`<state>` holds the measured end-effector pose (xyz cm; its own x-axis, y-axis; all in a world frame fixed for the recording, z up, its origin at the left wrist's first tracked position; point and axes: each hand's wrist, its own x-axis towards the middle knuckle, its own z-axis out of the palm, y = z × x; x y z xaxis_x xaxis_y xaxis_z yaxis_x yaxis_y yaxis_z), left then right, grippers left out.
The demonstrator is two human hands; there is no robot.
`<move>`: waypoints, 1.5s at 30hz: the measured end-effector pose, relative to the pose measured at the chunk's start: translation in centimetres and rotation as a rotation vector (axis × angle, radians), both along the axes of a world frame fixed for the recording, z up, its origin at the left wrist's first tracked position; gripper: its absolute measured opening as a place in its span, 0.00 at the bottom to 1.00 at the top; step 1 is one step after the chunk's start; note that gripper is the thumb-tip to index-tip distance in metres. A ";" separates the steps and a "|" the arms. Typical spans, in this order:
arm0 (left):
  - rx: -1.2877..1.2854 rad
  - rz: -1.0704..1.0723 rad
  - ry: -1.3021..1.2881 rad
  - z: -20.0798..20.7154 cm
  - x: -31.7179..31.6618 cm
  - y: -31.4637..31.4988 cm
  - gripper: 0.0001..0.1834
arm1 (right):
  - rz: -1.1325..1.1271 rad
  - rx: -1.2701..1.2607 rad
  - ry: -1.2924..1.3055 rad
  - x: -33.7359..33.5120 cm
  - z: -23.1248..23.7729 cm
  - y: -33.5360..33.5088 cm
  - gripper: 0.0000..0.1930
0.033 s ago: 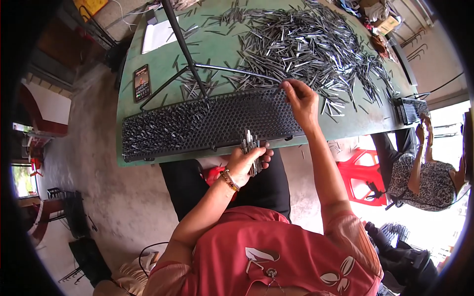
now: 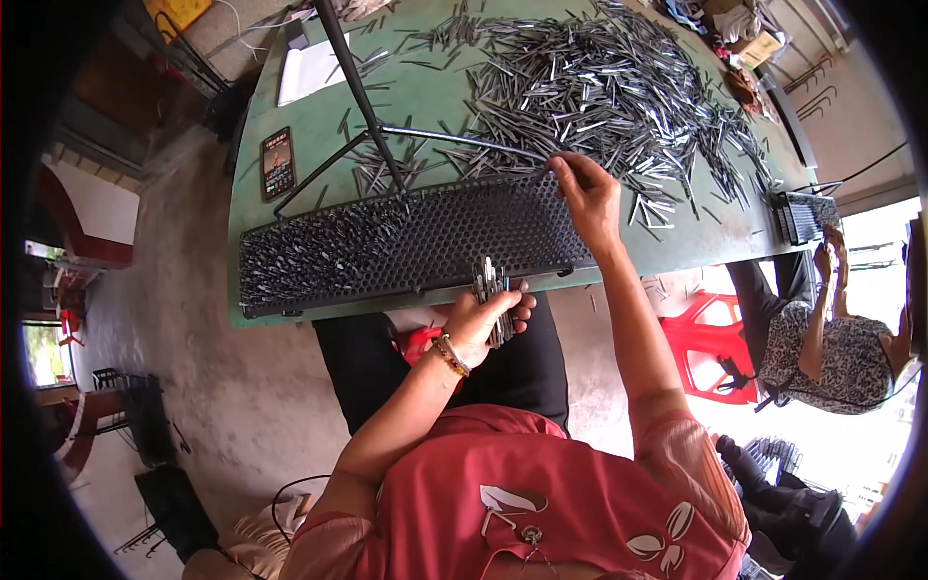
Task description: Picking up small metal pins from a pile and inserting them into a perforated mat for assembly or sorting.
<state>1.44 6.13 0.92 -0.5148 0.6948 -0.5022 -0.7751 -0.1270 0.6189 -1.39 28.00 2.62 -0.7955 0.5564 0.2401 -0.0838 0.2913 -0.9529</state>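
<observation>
A left hand [image 2: 483, 324] grips a bundle of thin grey metal pins [image 2: 490, 290] in a closed fist at the near edge of a long black perforated tray [image 2: 406, 242]. Beyond it, the right hand [image 2: 588, 193] pinches one pin at the tray's far edge, beside loose pins [image 2: 619, 87] scattered across the green table [image 2: 319, 126].

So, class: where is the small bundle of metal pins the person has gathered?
In the head view, the bundle of metal pins stands in the left hand, just below the near edge of the black perforated tray, at the front of the green table.
</observation>
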 end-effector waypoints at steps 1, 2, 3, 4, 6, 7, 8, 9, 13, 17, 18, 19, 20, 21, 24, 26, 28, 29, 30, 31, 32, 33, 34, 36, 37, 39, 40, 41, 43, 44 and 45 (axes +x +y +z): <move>0.005 -0.024 -0.014 -0.2 0.2 0.0 0.11 | -0.006 0.047 -0.022 -0.6 -0.5 0.3 0.11; 0.002 -0.033 -0.016 -0.3 0.3 -0.1 0.11 | -0.013 0.093 -0.043 -0.9 -1.0 0.5 0.10; 0.002 -0.033 -0.015 -0.4 0.3 -0.1 0.11 | -0.013 0.093 -0.043 -1.0 -1.5 0.8 0.10; 0.001 -0.032 -0.020 -0.5 0.4 -0.1 0.11 | -0.006 0.112 -0.060 -1.2 -1.7 0.8 0.10; -0.001 -0.030 -0.024 -0.6 0.4 -0.2 0.10 | -0.003 0.175 -0.041 -1.5 -2.7 1.1 0.09; -0.002 -0.029 -0.028 -0.7 0.3 -0.2 0.10 | -0.001 0.174 -0.042 -1.5 -2.4 0.9 0.09; -0.004 -0.029 -0.032 -0.7 0.3 -0.3 0.10 | 0.008 0.159 -0.054 -1.4 -2.0 0.6 0.09; -0.004 -0.028 -0.033 -0.8 0.3 -0.3 0.10 | 0.018 0.144 -0.066 -1.4 -1.7 0.5 0.08; -0.010 -0.030 -0.022 -0.7 0.3 -0.3 0.10 | 0.069 0.429 0.058 -1.4 -1.6 1.1 0.07; -0.011 -0.027 -0.024 -0.6 0.3 -0.2 0.11 | 0.134 0.575 0.123 -1.5 -2.3 1.1 0.08; -0.011 -0.027 -0.024 -0.6 0.2 -0.2 0.11 | 0.141 0.583 0.123 -1.5 -2.4 1.1 0.08; -0.017 -0.033 -0.022 -0.5 0.2 -0.3 0.11 | 0.143 0.583 0.123 -1.4 -2.1 0.8 0.08; -0.024 -0.039 -0.020 -0.4 0.3 -0.3 0.11 | 0.144 0.539 0.044 -1.2 -1.6 0.5 0.09; -0.025 -0.037 -0.021 -0.4 0.3 -0.4 0.11 | 0.144 0.495 -0.034 -1.1 -1.3 0.3 0.09; -0.026 -0.052 -0.031 -0.3 0.4 -0.3 0.11 | 0.176 0.536 0.036 -1.1 -1.1 0.0 0.10; -0.026 -0.060 -0.036 -0.2 0.5 -0.2 0.11 | 0.173 0.557 0.043 -1.1 -0.9 -0.1 0.10; -0.022 -0.066 -0.033 -0.2 0.5 -0.2 0.10 | 0.171 0.576 0.052 -1.1 -0.9 -0.1 0.10; -0.019 -0.070 -0.030 -0.2 0.5 -0.2 0.10 | 0.162 0.573 0.053 -1.1 -0.9 -0.1 0.10; -0.020 -0.069 -0.029 -0.3 0.6 -0.2 0.10 | 0.153 0.569 0.054 -1.1 -1.0 -0.1 0.09; -0.023 -0.070 -0.028 -0.3 0.6 -0.2 0.10 | 0.153 0.570 0.054 -1.1 -1.0 -0.1 0.09; -0.027 -0.072 -0.026 -0.4 0.7 -0.3 0.10 | 0.151 0.596 0.078 -1.1 -1.1 0.0 0.09; -0.026 -0.072 -0.026 -0.4 0.7 -0.3 0.10 | 0.149 0.623 0.101 -1.0 -1.1 0.0 0.08; -0.026 -0.068 -0.034 -0.4 0.7 -0.3 0.10 | 0.150 0.624 0.101 -1.0 -1.2 0.0 0.08; -0.026 -0.063 -0.043 -0.5 0.7 -0.3 0.10 | 0.029 0.431 0.005 -1.0 -1.3 -0.3 0.08; -0.026 -0.064 -0.048 -0.6 0.7 -0.3 0.10 | 0.029 0.431 0.005 -1.0 -1.5 -0.2 0.08; -0.025 -0.065 -0.053 -0.7 0.7 -0.2 0.10 | 0.071 0.550 0.083 -1.2 -1.9 0.0 0.07; -0.025 -0.065 -0.052 -0.7 0.7 -0.2 0.10 | 0.072 0.549 0.083 -1.2 -1.8 -0.1 0.07; -0.026 -0.066 -0.051 -0.7 0.7 -0.2 0.10 | 0.065 0.538 0.087 -1.2 -1.5 -0.3 0.07; -0.028 -0.065 -0.051 -0.7 0.8 -0.3 0.10 | 0.057 0.528 0.091 -1.1 -1.5 -0.4 0.07; -0.029 -0.065 -0.050 -0.7 0.8 -0.2 0.10 | 0.058 0.534 0.094 -1.1 -1.6 -0.3 0.07; -0.029 -0.066 -0.050 -0.6 0.8 -0.2 0.10 | 0.060 0.541 0.096 -1.1 -1.7 -0.2 0.07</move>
<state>2.19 5.91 0.30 -0.4420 0.7116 -0.5461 -0.8112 -0.0573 0.5819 -2.53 27.81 0.95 -0.7823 0.2879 0.5523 -0.1950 0.7290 -0.6562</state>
